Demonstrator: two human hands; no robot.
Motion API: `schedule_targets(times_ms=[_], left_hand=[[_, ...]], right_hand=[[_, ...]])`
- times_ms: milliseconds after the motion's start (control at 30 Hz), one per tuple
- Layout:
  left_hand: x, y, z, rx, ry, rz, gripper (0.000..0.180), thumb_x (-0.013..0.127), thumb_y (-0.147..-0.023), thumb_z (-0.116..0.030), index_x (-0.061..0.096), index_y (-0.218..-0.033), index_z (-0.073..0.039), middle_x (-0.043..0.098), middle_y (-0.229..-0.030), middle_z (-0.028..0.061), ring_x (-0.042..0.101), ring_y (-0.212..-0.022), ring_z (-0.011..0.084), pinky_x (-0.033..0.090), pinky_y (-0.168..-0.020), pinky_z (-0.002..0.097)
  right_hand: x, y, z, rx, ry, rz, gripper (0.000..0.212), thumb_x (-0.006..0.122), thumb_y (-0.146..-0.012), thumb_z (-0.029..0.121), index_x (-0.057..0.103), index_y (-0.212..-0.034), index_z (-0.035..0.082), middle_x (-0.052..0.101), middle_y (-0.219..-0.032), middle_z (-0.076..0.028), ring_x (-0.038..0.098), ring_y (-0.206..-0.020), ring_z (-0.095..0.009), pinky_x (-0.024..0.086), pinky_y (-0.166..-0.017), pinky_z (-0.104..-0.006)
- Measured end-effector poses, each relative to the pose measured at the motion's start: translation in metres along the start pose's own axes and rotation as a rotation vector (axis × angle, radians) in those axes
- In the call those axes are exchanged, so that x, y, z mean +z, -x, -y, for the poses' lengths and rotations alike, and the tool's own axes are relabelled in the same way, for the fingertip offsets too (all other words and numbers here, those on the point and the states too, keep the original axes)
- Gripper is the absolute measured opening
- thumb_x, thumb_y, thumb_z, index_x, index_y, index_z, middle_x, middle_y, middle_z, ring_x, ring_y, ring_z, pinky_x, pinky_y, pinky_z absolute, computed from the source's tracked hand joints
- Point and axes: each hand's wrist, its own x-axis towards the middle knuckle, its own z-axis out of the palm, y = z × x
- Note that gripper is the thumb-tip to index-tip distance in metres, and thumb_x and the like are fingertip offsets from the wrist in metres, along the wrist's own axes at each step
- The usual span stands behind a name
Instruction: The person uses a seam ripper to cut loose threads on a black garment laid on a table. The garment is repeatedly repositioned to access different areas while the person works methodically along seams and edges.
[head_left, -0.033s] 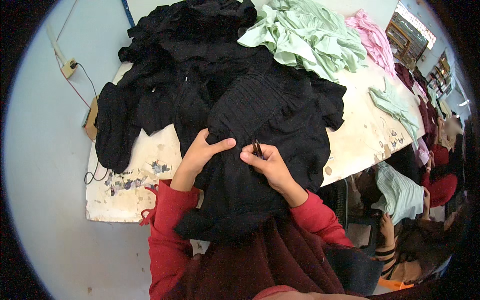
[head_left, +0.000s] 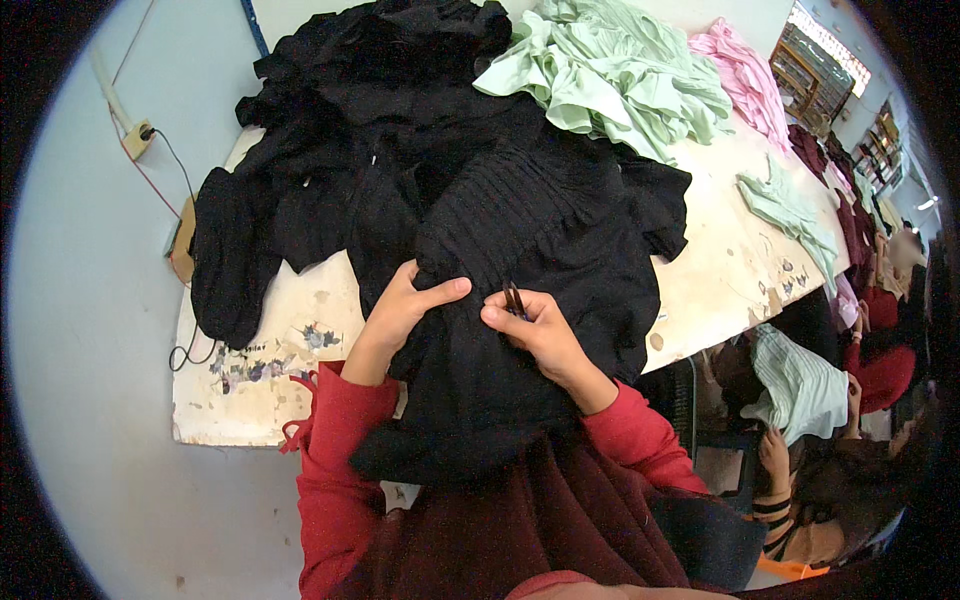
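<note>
A black garment (head_left: 510, 215) with a pleated or gathered panel lies over the near part of the table and down towards my lap. My left hand (head_left: 408, 308) pinches its cloth at the lower left of that panel, thumb on top and fingers partly hidden beneath. Close by on the right, my right hand (head_left: 540, 325) holds a small pair of dark thread snips (head_left: 514, 300), with the two narrow blades pointing up and away from me. Thumb and fingers are closed round the snips and rest against the cloth.
More black garments (head_left: 380, 50) are heaped behind. Beyond them lie mint-green cloth (head_left: 615, 75) and pink cloth (head_left: 745, 80) on the worn white table (head_left: 715, 290). A wall socket with cords (head_left: 138, 140) is at left. Co-workers sit at right, one handling pale green cloth (head_left: 800, 385).
</note>
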Motion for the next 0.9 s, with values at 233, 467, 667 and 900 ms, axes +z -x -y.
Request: schedule_targets(times_ms=[233, 467, 667, 900], left_hand=[[-0.001, -0.003, 0.002, -0.047, 0.083, 0.000, 0.041, 0.077, -0.075, -0.015, 0.060, -0.107, 0.003, 0.066, -0.099, 0.0085, 0.062, -0.090, 0.0157, 0.047, -0.083, 0.0289], [-0.003, -0.003, 0.006, -0.083, 0.102, 0.001, 0.045, 0.078, -0.075, -0.015, 0.059, -0.111, 0.004, 0.065, -0.102, 0.0101, 0.062, -0.091, 0.0172, 0.047, -0.085, 0.0294], [-0.007, -0.004, 0.004, -0.099, 0.107, 0.066, 0.051, 0.078, -0.075, -0.017, 0.056, -0.115, 0.005, 0.063, -0.108, 0.0119, 0.061, -0.095, 0.0185, 0.046, -0.087, 0.0299], [0.000, -0.001, 0.003, -0.087, 0.063, -0.054, 0.051, 0.078, -0.077, -0.023, 0.056, -0.114, 0.005, 0.063, -0.107, 0.0113, 0.060, -0.095, 0.0175, 0.045, -0.088, 0.0295]], right_hand=[[-0.027, 0.005, 0.015, -0.467, 0.690, -0.126, 0.037, 0.077, -0.072, 0.027, 0.065, -0.102, 0.009, 0.068, -0.090, -0.007, 0.067, -0.080, -0.018, 0.051, -0.069, -0.0278], [-0.025, 0.000, 0.032, -0.579, 0.858, -0.043, 0.023, 0.074, -0.076, 0.026, 0.068, -0.093, 0.011, 0.070, -0.082, -0.007, 0.068, -0.068, -0.022, 0.051, -0.060, -0.0294], [-0.026, -0.008, 0.025, -0.640, 0.903, -0.033, 0.020, 0.073, -0.077, 0.026, 0.070, -0.089, 0.011, 0.070, -0.081, -0.007, 0.068, -0.068, -0.024, 0.051, -0.058, -0.0302], [-0.028, -0.005, 0.024, -0.486, 0.738, -0.011, 0.020, 0.073, -0.077, 0.027, 0.069, -0.088, 0.011, 0.069, -0.077, -0.008, 0.068, -0.068, -0.023, 0.052, -0.060, -0.0295]])
